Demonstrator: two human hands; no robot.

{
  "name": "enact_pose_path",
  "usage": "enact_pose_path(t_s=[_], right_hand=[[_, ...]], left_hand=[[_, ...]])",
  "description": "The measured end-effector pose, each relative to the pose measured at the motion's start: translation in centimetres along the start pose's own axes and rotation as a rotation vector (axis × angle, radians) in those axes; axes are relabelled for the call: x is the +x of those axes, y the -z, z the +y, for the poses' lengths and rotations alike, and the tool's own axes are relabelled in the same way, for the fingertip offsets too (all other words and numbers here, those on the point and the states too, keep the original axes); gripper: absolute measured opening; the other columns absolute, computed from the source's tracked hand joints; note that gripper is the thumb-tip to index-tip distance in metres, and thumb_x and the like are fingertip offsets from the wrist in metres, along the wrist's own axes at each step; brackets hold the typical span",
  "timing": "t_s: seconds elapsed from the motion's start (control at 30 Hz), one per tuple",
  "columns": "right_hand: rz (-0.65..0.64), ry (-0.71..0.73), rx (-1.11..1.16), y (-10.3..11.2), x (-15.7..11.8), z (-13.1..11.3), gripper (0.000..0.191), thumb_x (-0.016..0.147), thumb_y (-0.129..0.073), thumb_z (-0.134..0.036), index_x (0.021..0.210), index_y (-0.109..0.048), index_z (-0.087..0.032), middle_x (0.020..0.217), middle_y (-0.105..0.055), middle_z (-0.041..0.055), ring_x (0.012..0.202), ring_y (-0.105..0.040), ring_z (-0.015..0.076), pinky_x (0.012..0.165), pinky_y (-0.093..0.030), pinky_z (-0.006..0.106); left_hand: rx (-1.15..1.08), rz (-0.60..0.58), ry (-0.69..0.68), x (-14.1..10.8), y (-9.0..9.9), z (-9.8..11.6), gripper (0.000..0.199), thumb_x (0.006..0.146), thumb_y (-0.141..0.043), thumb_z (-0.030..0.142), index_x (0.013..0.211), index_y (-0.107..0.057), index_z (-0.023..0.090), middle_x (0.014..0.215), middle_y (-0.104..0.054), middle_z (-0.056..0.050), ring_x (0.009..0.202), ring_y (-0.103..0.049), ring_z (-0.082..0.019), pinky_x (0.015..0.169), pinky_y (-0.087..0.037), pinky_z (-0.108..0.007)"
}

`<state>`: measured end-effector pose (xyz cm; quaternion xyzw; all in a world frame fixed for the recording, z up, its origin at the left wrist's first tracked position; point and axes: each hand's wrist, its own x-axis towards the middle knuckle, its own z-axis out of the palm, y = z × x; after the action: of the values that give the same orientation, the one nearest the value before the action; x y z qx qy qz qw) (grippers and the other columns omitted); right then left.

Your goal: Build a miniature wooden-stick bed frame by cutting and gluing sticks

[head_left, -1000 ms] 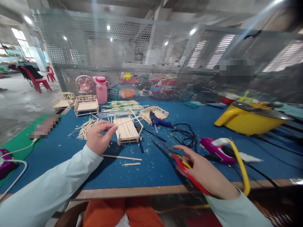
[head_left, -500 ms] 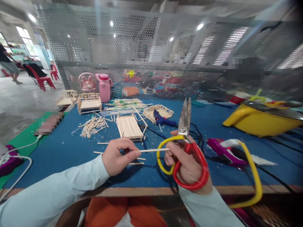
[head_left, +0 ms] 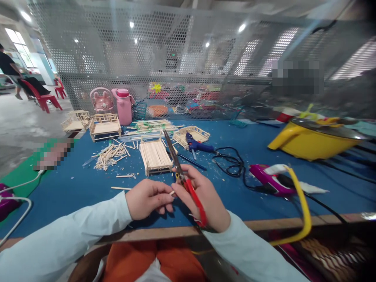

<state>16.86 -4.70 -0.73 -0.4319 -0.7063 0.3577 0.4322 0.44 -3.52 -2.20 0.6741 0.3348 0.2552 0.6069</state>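
1. The left hand (head_left: 148, 200) is pinching a thin wooden stick (head_left: 172, 192), its fingers hiding all but a short end; the right hand (head_left: 207, 196) is gripping scissors (head_left: 196, 201) and covering most of their yellow loop; whether it is also touching the stick, I cannot tell.
2. Compared with half a second ago, the hands are sitting closer together; the blades are leaning left instead of standing upright; less stick is showing.
3. The stick is looking pale and slender; it is hovering over the worktop (head_left: 232, 203), nearer than the slatted miniature bed frame (head_left: 155, 154).
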Motion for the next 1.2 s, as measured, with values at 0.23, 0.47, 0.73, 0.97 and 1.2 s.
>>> enact_pose_path(t_s=[0.23, 0.47, 0.73, 0.97, 1.2], right_hand=[[-0.120, 0.077, -0.292, 2.5, -0.7, 0.2, 0.029, 0.082, -0.050, -0.035, 0.105, -0.042, -0.020, 0.069, -0.049, -0.0024, 0.055, -0.043, 0.0100, 0.054, -0.041, 0.023], [-0.180, 0.163, -0.533, 2.7, -1.1, 0.6, 0.049, 0.072, -0.060, -0.046, 0.108, -0.047, -0.015, 0.091, -0.059, 0.0096, 0.076, -0.055, 0.0192, 0.067, -0.045, 0.031], [-0.175, 0.230, -0.546, 2.8, -1.1, 0.5, 0.053, 0.070, -0.062, -0.052, 0.108, -0.051, -0.016, 0.093, -0.059, 0.0101, 0.080, -0.057, 0.0202, 0.070, -0.046, 0.031], [-0.156, 0.276, -0.552, 2.7, -1.1, 0.7, 0.057, 0.069, -0.060, -0.056, 0.109, -0.051, -0.016, 0.095, -0.058, 0.0121, 0.084, -0.056, 0.0230, 0.073, -0.046, 0.035], [-0.131, 0.338, -0.536, 2.4, -1.0, 0.8, 0.057, 0.068, -0.062, -0.055, 0.109, -0.051, -0.016, 0.095, -0.058, 0.0121, 0.087, -0.055, 0.0243, 0.076, -0.046, 0.038]], left_hand=[[-0.167, 0.170, -0.134, 0.0, 0.5, 0.0, 0.041, 0.073, -0.061, 0.047, 0.094, -0.059, 0.012, 0.072, -0.062, -0.003, 0.051, -0.048, -0.006, 0.049, -0.039, -0.018], [-0.094, 0.250, -0.198, -0.1, 0.6, 0.2, 0.035, 0.074, -0.061, 0.043, 0.086, -0.064, 0.011, 0.070, -0.065, -0.005, 0.051, -0.047, -0.006, 0.051, -0.041, -0.019], [0.027, 0.285, -0.245, -0.1, 0.8, 0.0, 0.029, 0.079, -0.056, 0.035, 0.088, -0.068, 0.010, 0.070, -0.068, -0.006, 0.053, -0.051, -0.008, 0.051, -0.043, -0.019], [0.042, 0.293, -0.261, -0.1, 0.7, -0.2, 0.025, 0.080, -0.054, 0.029, 0.093, -0.069, 0.014, 0.075, -0.070, -0.007, 0.059, -0.058, -0.011, 0.052, -0.047, -0.019], [0.114, 0.339, -0.354, -0.3, 0.6, -0.2, 0.023, 0.078, -0.056, 0.026, 0.092, -0.070, 0.014, 0.070, -0.071, -0.006, 0.054, -0.059, -0.013, 0.049, -0.048, -0.021]])
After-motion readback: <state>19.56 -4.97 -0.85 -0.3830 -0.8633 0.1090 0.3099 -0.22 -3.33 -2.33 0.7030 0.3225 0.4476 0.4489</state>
